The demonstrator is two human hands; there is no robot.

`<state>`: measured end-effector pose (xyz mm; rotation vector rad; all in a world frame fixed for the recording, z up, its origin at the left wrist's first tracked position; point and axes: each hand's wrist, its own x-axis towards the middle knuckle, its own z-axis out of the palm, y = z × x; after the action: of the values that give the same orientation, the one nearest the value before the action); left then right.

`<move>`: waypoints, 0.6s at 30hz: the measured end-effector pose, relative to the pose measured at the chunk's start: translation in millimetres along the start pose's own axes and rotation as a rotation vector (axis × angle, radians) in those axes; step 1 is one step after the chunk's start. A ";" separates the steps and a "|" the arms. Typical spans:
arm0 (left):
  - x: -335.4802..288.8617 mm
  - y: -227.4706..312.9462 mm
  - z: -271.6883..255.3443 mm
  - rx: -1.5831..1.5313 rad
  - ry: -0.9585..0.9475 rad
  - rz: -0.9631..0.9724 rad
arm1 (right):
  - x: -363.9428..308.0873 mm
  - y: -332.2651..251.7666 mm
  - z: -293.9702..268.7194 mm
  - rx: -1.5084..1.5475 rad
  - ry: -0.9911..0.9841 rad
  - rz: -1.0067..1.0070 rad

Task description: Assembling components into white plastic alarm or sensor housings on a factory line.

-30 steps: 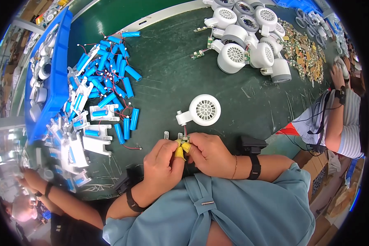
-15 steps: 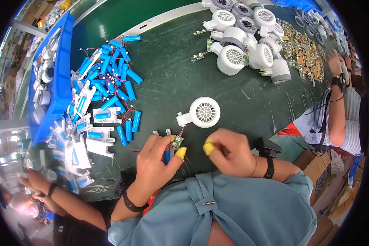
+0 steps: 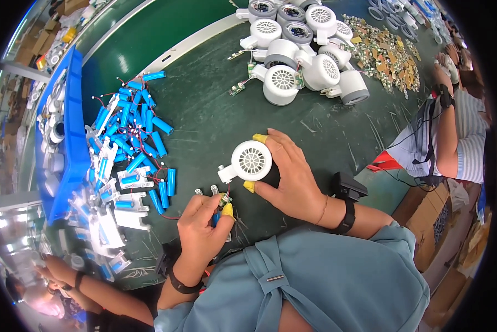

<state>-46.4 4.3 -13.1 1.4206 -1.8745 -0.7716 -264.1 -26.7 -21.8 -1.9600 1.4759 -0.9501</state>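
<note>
My left hand (image 3: 200,222), with yellow covers on thumb and finger, pinches a small green circuit board (image 3: 225,201). Thin wires run from the board up to a white fan head (image 3: 252,160) with a round slatted grille and a short neck. Around the right side of that fan head, my right hand (image 3: 293,185) has its yellow-tipped thumb and index finger closed on opposite edges. Beneath my left hand lies a white part with two prongs (image 3: 214,190) and a blue battery (image 3: 216,217), mostly hidden by the fingers.
Blue wired batteries (image 3: 160,145) and white handle shells (image 3: 131,219) are heaped at left, beside a blue bin (image 3: 76,149). Several white fan heads (image 3: 281,83) stand far right of centre, near a pile of circuit boards (image 3: 389,58). Co-workers' arms (image 3: 448,135) show at both sides.
My right hand has opened from a curl, reached to the fan head and taken hold of it. My left hand keeps its pinch on the board. The whole view has shifted slightly.
</note>
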 end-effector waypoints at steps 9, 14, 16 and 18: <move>1.0 2.1 1.7 -0.006 -0.007 0.007 | -2.7 0.8 -1.6 0.054 0.032 -0.004; 0.4 0.9 0.2 -0.008 -0.008 0.004 | -2.7 1.4 -1.7 0.081 -0.002 0.023; 0.8 0.5 -1.0 -0.004 -0.009 0.016 | -1.9 -3.0 -3.1 0.141 -0.009 0.072; 0.8 0.2 -4.4 -0.030 -0.031 -0.003 | -2.4 -4.9 -1.7 0.201 -0.015 0.120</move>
<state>-43.2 3.2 -10.1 1.4001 -1.8771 -0.8240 -262.8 -23.0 -17.6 -1.7133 1.4142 -0.9879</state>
